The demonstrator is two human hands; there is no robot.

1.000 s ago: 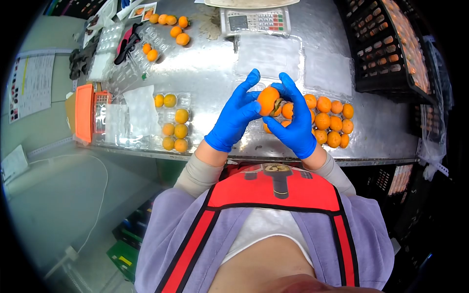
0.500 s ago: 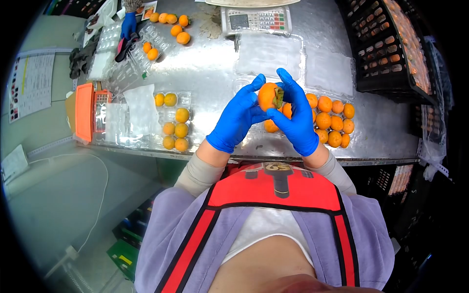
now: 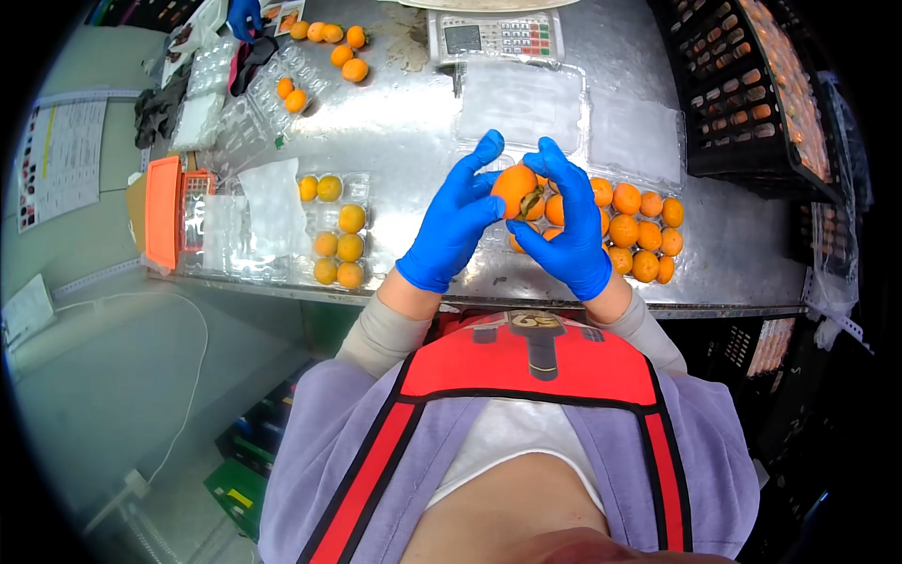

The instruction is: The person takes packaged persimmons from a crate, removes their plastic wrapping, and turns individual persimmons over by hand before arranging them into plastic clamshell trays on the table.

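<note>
One orange persimmon, two blue gloves, a light touch

Nearest is a red cloth bib with black edging [image 3: 531,357]. Past it, the left hand in a snug blue glove [image 3: 451,226] pinches a smooth, round orange persimmon with a ragged, dull-green leafy cap [image 3: 512,191] between thumb and fingers, its index finger raised clear. The right hand in a matching blue glove [image 3: 568,230] curves around the cap side, thumb and index spread wide; whether its hidden fingers touch the fruit, I cannot tell. The persimmon sits between the two hands, seemingly held above the shiny metal table [image 3: 404,179], cap towards the right.

An even hold on the finger pads seems best, since hard squeezing could bruise the skin. With the right thumb so near the cap, any turning calls for care not to snag the leaf. Enough height would spare knocks against the orange persimmons set in close rows [image 3: 623,230] beside the right hand.

Well to the left, a clear moulded plastic tray [image 3: 323,217] holds seven more. Farther out stands a pale electronic scale with a keypad [image 3: 489,38]; at far left, another person's blue-gloved hand [image 3: 245,16].
</note>
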